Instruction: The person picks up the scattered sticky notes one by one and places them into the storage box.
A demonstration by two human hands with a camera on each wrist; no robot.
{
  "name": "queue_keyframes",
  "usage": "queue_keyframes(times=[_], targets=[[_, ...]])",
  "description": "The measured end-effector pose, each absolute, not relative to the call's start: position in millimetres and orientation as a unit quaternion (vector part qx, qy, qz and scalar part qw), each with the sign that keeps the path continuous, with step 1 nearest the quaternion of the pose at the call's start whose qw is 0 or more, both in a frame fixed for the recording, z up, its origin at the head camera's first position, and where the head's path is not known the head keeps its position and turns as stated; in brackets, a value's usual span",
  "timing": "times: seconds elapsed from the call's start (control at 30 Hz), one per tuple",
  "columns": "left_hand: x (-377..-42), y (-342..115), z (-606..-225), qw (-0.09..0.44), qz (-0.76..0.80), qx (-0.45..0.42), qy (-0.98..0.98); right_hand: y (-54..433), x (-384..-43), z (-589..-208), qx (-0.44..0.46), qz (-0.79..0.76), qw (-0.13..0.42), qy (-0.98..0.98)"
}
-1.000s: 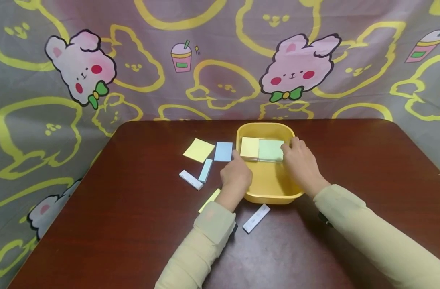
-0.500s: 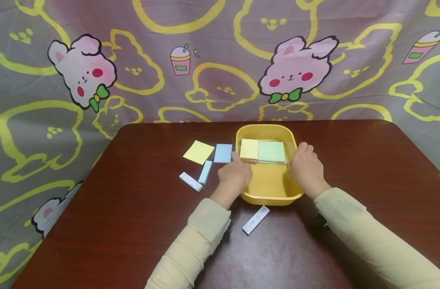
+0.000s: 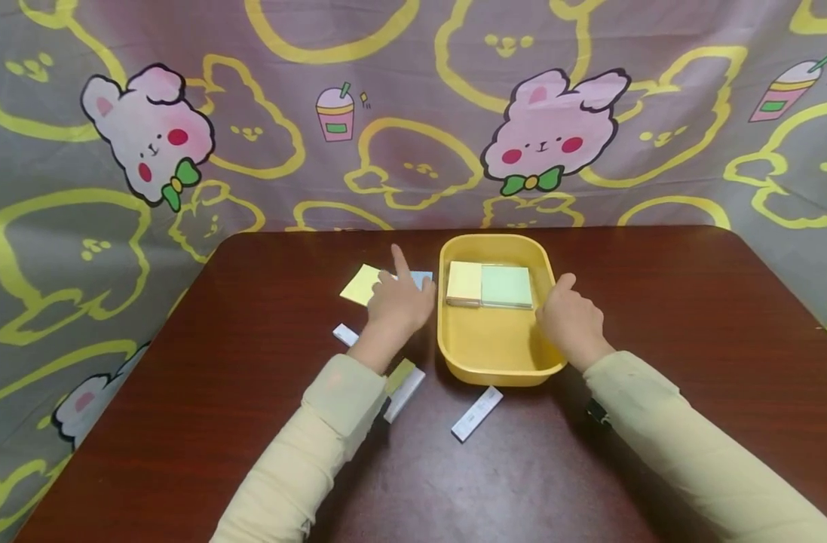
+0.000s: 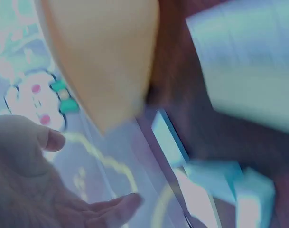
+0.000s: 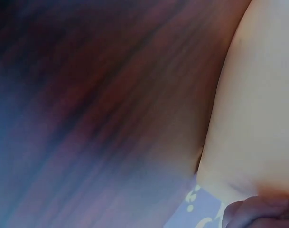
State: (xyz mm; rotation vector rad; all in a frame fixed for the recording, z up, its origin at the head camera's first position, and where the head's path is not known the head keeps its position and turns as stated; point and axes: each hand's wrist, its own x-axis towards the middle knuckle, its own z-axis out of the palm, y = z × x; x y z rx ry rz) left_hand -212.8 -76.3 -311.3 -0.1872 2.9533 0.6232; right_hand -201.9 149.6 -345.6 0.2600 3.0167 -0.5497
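My left hand (image 3: pixel 401 298) is off the bin, held over a blue sticky-note pad (image 3: pixel 422 279) with the index finger stretched forward. In the left wrist view that hand (image 4: pixel 44 185) has nothing in its fingers. A yellow plastic bin (image 3: pixel 497 343) stands to its right. My right hand (image 3: pixel 572 320) grips the bin's right rim, thumb toward the inside. Inside, along the far half, lie a pale yellow pad (image 3: pixel 464 281) and a green pad (image 3: pixel 506 286) side by side. A yellow square pad (image 3: pixel 360 283) lies left of the blue one, partly hidden by my left hand.
A narrow white-topped strip pad (image 3: pixel 477 414) lies in front of the bin. Another strip pad (image 3: pixel 405 395) sits against a yellow pad (image 3: pixel 399 374) near my left cuff. A further strip (image 3: pixel 345 334) is partly behind the left wrist. A patterned cloth (image 3: pixel 413 113) hangs behind the table.
My left hand has let go of the bin's left side and moved left over the pads. The right hand slid from the green pad's edge to the right rim and holds there.
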Motion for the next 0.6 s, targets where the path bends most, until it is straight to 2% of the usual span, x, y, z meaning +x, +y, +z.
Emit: queue_keyframes(times=[0.27, 0.37, 0.47, 0.6], targets=[[-235.4, -135.0, -314.9, -0.074, 0.203, -0.065, 0.974, 148.9, -202.9, -344.6, 0.087, -0.172, 0.050, 0.980], [-240.9, -148.3, -322.7, -0.107, 0.209, -0.072, 0.970, 148.0, -204.1, -344.4, 0.090, -0.173, 0.062, 0.979], [-244.1, -156.5, -330.9, -0.103, 0.216, -0.086, 0.967, 148.2, -204.6, -344.1, 0.094, -0.174, 0.071, 0.978], [-245.6, -163.9, -339.4, -0.026, 0.210, -0.114, 0.971, 148.6, -204.9, -343.7, 0.095, -0.175, 0.072, 0.977]])
